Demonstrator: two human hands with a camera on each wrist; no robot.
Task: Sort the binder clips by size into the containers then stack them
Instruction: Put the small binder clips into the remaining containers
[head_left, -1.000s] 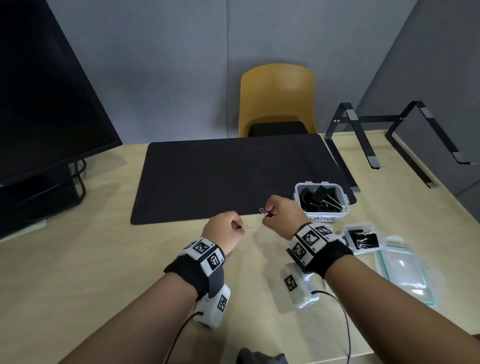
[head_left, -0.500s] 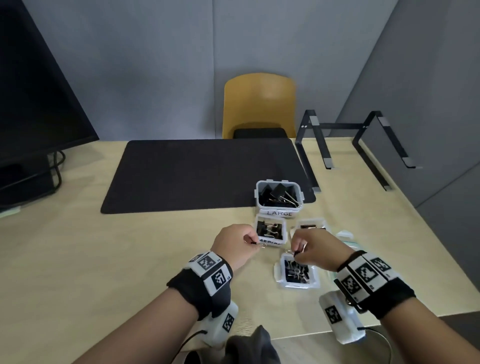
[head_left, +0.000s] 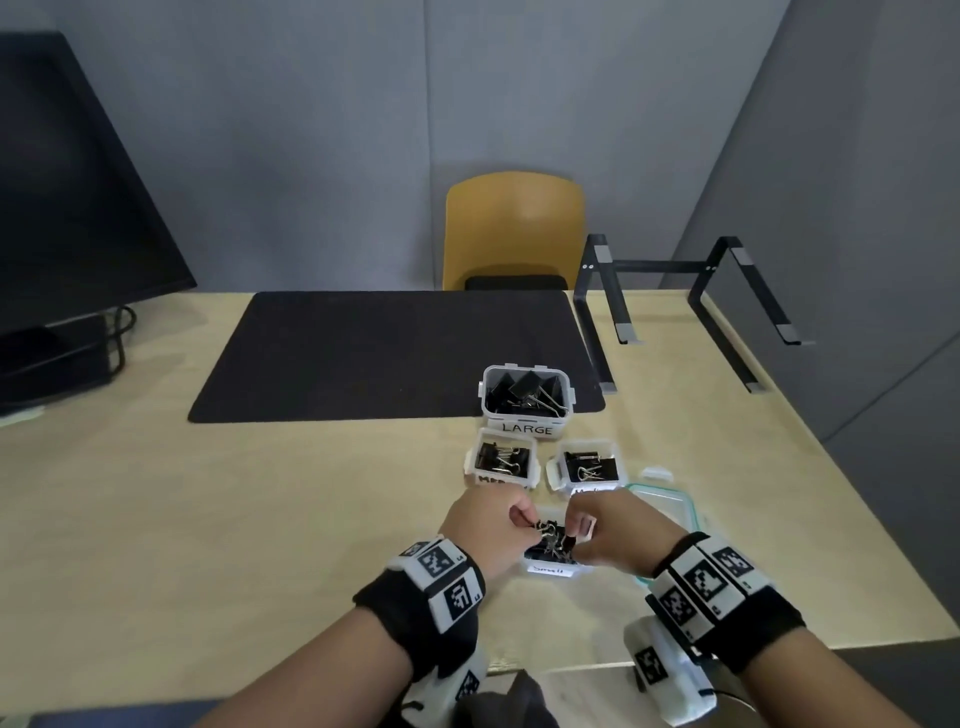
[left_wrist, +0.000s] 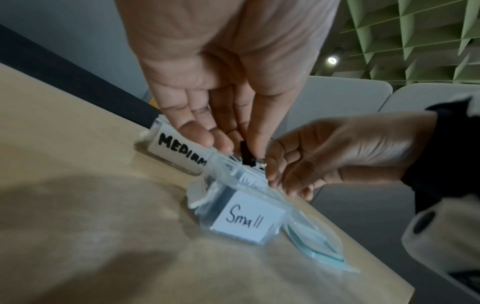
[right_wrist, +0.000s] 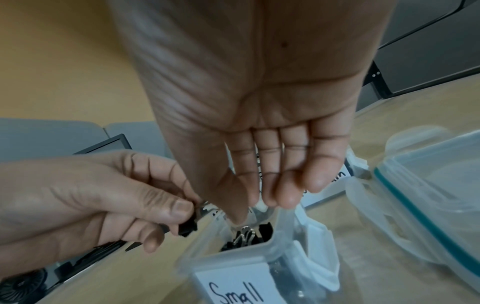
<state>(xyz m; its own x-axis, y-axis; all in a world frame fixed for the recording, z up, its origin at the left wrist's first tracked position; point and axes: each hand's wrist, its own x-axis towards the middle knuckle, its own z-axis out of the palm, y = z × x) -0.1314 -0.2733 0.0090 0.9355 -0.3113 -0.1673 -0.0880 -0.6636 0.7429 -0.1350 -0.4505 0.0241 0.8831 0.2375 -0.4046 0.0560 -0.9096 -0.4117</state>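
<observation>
My left hand (head_left: 522, 524) pinches a small black binder clip (right_wrist: 187, 227) between thumb and forefinger, just left of the rim of the clear container labelled Small (head_left: 548, 569). From the left wrist the clip (left_wrist: 245, 153) hangs below my fingertips. My right hand (head_left: 584, 529) hovers over the same container (right_wrist: 233, 286) with its fingers pointing down and nothing visible between them. Several small clips (right_wrist: 246, 236) lie inside. Behind stand two medium containers (head_left: 501, 480) (head_left: 589, 489) and the Large one (head_left: 527, 428), all holding black clips.
A teal-rimmed clear lid (head_left: 670, 512) lies right of the Small container, with a small white lid (head_left: 657, 473) behind it. Further back are a black desk mat (head_left: 389, 353), a monitor (head_left: 78, 208), a black laptop stand (head_left: 691, 291) and a yellow chair (head_left: 511, 228).
Both hands have come back from the mat's edge to the Small container near me. The right hand no longer shows the clip it pinched; the left still holds its clip.
</observation>
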